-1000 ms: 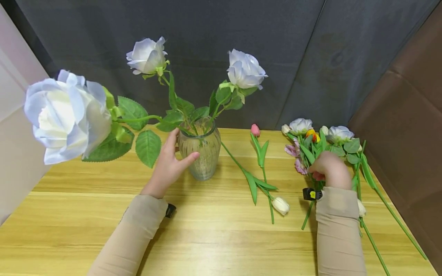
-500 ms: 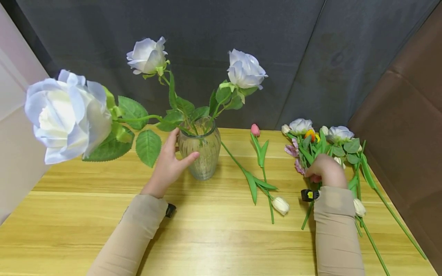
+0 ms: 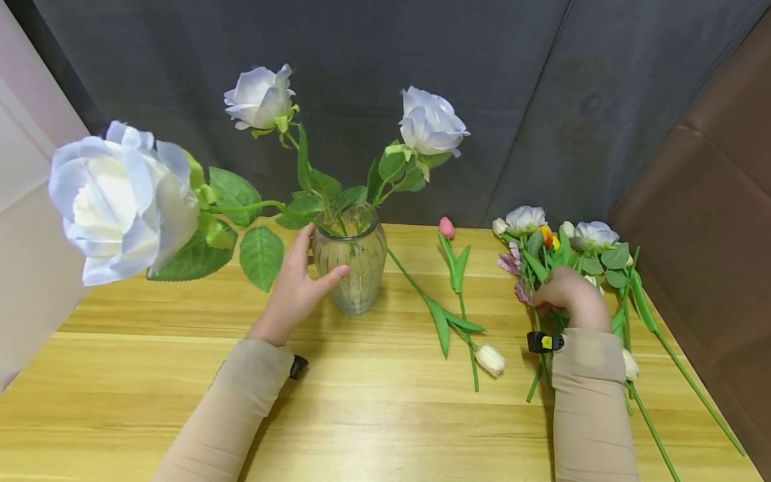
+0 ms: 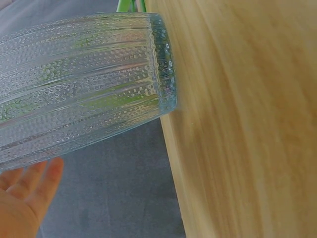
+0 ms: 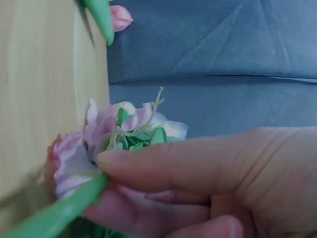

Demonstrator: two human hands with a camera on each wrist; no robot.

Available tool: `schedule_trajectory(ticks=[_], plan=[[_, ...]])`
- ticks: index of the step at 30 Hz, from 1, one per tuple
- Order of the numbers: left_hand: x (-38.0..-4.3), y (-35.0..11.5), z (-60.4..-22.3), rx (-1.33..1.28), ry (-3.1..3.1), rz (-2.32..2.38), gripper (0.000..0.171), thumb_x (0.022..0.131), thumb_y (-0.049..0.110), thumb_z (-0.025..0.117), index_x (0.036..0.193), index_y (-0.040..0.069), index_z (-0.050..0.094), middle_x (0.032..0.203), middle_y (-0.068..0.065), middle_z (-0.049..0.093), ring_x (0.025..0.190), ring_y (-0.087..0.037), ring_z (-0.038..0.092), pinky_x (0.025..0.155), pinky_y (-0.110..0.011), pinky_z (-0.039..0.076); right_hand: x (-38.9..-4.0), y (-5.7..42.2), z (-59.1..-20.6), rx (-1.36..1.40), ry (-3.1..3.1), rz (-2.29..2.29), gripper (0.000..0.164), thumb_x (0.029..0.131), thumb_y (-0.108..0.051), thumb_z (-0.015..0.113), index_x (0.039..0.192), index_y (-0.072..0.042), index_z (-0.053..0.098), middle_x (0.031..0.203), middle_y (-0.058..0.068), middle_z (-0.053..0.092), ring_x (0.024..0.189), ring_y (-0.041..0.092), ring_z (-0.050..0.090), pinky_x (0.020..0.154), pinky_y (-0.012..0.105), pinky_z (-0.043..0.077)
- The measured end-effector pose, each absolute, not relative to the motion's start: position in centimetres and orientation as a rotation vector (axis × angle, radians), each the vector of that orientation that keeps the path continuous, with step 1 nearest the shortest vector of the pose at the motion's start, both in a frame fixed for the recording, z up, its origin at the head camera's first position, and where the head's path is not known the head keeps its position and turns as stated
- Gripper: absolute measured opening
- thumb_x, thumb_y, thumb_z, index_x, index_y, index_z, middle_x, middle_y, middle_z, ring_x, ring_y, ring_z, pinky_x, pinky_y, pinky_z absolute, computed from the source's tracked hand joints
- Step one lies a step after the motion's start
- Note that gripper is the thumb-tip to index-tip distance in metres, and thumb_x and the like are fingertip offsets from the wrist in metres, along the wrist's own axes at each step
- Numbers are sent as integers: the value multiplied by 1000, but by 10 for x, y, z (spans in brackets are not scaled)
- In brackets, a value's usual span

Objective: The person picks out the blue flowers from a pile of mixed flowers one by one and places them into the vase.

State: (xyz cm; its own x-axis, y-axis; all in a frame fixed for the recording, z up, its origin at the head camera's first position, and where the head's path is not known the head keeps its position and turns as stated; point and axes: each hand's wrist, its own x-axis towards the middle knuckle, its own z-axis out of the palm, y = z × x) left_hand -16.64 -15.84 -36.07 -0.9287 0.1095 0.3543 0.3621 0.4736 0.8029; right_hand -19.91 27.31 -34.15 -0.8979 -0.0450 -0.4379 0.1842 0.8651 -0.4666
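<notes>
My left hand [image 3: 298, 288] rests against the left side of a ribbed glass vase [image 3: 355, 281], thumb spread across the front. Its fairly straight fingers touch the glass in the left wrist view. Three pale blue-white roses [image 3: 430, 124] stand in the vase, one leaning far out to the left. Over the flower pile on the right, my right hand [image 3: 569, 294] pinches a green flower stem [image 5: 59, 210] between thumb and finger. Which bloom this stem carries is hidden. Pink-purple flowers [image 5: 74, 153] lie just beyond the fingertips.
A pink tulip [image 3: 446, 227] and a white tulip [image 3: 490, 360] lie with crossing stems between vase and pile. More roses [image 3: 593, 235] and tulips fill the pile, with long stems reaching the table's right edge. A dark fabric wall [image 3: 361, 40] stands behind.
My right hand has shifted slightly within the pile, and a stem now shows below its fingers. The left hand and vase have stayed put.
</notes>
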Motion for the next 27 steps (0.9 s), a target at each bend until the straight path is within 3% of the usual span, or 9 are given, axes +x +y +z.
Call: schedule_trajectory(ticks=[4, 7, 14, 21, 27], plan=[[-167, -159, -362, -416, -2460, -1431, 93, 87, 44, 68, 152, 3, 15, 147, -18, 31, 128, -34, 37, 101, -50, 37, -198, 272, -336, 79, 2612, -749, 27, 82, -18, 69, 59, -10, 57, 52, -3, 39, 49, 14, 36, 49, 30, 33], [-167, -159, -362, -423, -2457, -1427, 93, 87, 45, 67, 152, 3, 15, 149, -17, 30, 129, -33, 36, 101, -50, 37, -196, 271, -333, 58, 2618, -806, 30, 82, -16, 69, 57, -11, 53, 50, -4, 35, 46, 12, 33, 48, 29, 31], [-167, -160, -362, -427, -2460, -1423, 94, 88, 46, 66, 153, 3, 13, 153, -16, 24, 132, -33, 34, 102, -50, 36, -191, 269, -323, 35, 2604, -966, 18, 86, -10, 62, 71, -1, 66, 52, 0, 46, 46, 13, 39, 50, 31, 37], [-168, -161, -363, -426, -2476, -1426, 93, 89, 46, 65, 153, 5, 12, 155, -15, 18, 135, -32, 29, 102, -51, 35, -185, 264, -312, 46, 2678, -1010, 18, 88, -12, 61, 77, 1, 64, 55, 1, 49, 52, 16, 43, 52, 32, 38], [-167, -160, -363, -420, -2485, -1420, 93, 89, 48, 64, 153, 5, 11, 156, -14, 17, 136, -32, 28, 103, -51, 35, -180, 260, -304, 35, 2739, -1016, 22, 91, -15, 61, 95, 6, 66, 65, 4, 57, 59, 17, 47, 53, 31, 39]])
